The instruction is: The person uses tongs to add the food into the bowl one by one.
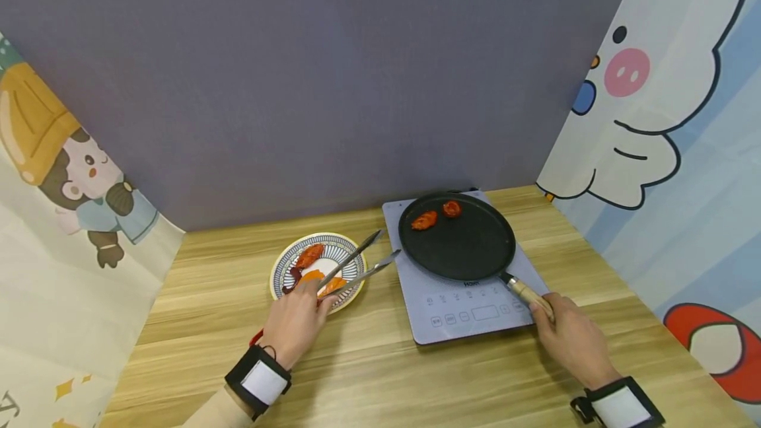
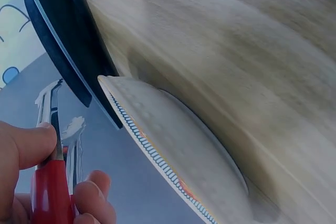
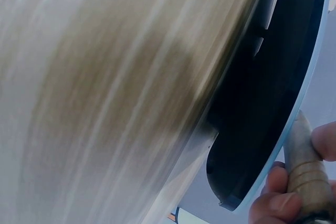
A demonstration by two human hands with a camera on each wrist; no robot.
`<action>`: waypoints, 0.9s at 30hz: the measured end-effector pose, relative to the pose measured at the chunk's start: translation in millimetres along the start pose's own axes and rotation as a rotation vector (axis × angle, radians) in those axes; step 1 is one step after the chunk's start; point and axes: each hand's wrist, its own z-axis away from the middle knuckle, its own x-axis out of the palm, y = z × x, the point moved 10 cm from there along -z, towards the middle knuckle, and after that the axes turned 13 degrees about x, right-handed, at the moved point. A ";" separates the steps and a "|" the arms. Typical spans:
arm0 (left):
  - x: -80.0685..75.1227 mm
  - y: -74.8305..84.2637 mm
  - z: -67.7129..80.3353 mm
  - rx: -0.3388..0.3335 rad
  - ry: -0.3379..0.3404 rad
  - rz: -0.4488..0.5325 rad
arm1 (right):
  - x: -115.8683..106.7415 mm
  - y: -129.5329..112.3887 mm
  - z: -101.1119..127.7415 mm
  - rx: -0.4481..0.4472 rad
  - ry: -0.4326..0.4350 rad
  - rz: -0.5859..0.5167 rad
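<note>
My left hand (image 1: 294, 322) grips metal tongs (image 1: 357, 264) with red handles (image 2: 50, 192); their open tips hang empty above the gap between plate and cooker. Under them a patterned plate (image 1: 284, 263) holds reddish chicken pieces (image 1: 310, 255). My right hand (image 1: 571, 335) holds the wooden handle (image 1: 529, 296) of a black frying pan (image 1: 460, 249) that sits on a grey induction cooker (image 1: 475, 316). Two browned pieces (image 1: 425, 220) lie at the pan's far edge. The right wrist view shows fingers (image 3: 281, 203) curled round the pan handle (image 3: 304, 171).
The wooden table (image 1: 386, 375) is boxed in by a grey back panel (image 1: 327, 84) and cartoon-printed side walls (image 1: 672, 117). The plate's rim (image 2: 152, 150) and the cooker's dark edge (image 2: 63, 51) fill the left wrist view.
</note>
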 end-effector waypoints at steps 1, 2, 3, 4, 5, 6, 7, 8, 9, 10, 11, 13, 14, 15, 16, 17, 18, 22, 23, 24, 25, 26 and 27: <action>-0.6 -1.7 1.3 -0.008 0.001 0.003 | 0.1 0.1 -0.1 0.001 -0.001 0.000; -1.1 -3.1 2.6 -0.015 0.000 0.003 | 0.1 0.1 -0.1 0.002 -0.002 0.000; -1.6 -4.4 3.9 -0.021 0.000 0.006 | 0.2 0.2 -0.1 0.003 -0.003 0.000; -1.9 -5.8 5.3 -0.026 -0.001 0.007 | 0.2 0.2 -0.2 0.003 -0.004 0.000; -2.3 -6.9 6.7 -0.029 -0.001 0.006 | 0.3 0.3 -0.2 0.002 -0.005 -0.001; -3.0 -7.7 8.0 -0.030 -0.001 0.005 | 0.5 0.3 -0.2 0.002 -0.007 -0.001; -3.8 -8.4 9.3 -0.030 0.002 0.003 | 0.6 0.5 -0.2 0.002 -0.008 -0.001; -4.6 -9.0 10.5 -0.031 0.004 0.000 | 0.6 0.5 -0.2 0.001 -0.008 -0.001; -5.3 -9.7 11.7 -0.032 0.007 0.000 | 0.5 0.6 -0.3 0.001 -0.007 -0.001; -6.3 -10.0 12.5 -0.030 0.013 -0.004 | 0.5 0.6 -0.2 0.001 -0.007 -0.002; -7.1 -10.3 13.3 -0.029 0.017 -0.006 | 0.6 0.7 -0.2 0.002 -0.007 -0.001; -8.0 -11.7 14.5 -0.032 0.022 -0.006 | 0.4 0.7 0.0 0.001 -0.006 -0.002; -8.2 -12.5 15.1 -0.035 0.021 -0.004 | 0.4 0.8 0.0 0.002 -0.005 -0.001; -7.9 -13.5 15.7 -0.041 0.017 0.001 | 0.3 0.9 0.1 0.002 -0.004 0.000; -7.5 -14.6 16.5 -0.048 0.010 0.007 | 0.3 1.0 0.3 0.003 -0.004 0.001; -6.9 -15.9 17.2 -0.055 0.003 0.011 | 0.2 1.1 0.4 0.004 -0.003 0.002; -6.5 -17.2 18.1 -0.061 -0.004 0.012 | 0.1 1.2 0.6 0.004 -0.001 0.003; -8.1 -22.6 22.5 -0.079 -0.012 0.007 | 0.2 1.5 0.7 0.008 0.000 0.007; -9.5 -23.8 23.5 -0.081 -0.007 0.001 | 0.3 1.5 0.7 0.008 0.000 0.007; -10.9 -25.1 24.8 -0.084 -0.003 -0.003 | 0.4 1.6 0.6 0.009 -0.001 0.008; -12.3 -26.2 25.9 -0.085 0.003 -0.006 | 0.7 1.6 0.5 0.010 -0.003 0.006; -13.5 -27.3 27.0 -0.085 0.009 -0.008 | 0.9 1.7 0.3 0.011 -0.005 0.008; -14.4 -28.3 28.1 -0.084 0.012 -0.009 | 0.9 1.6 0.2 0.010 -0.005 0.005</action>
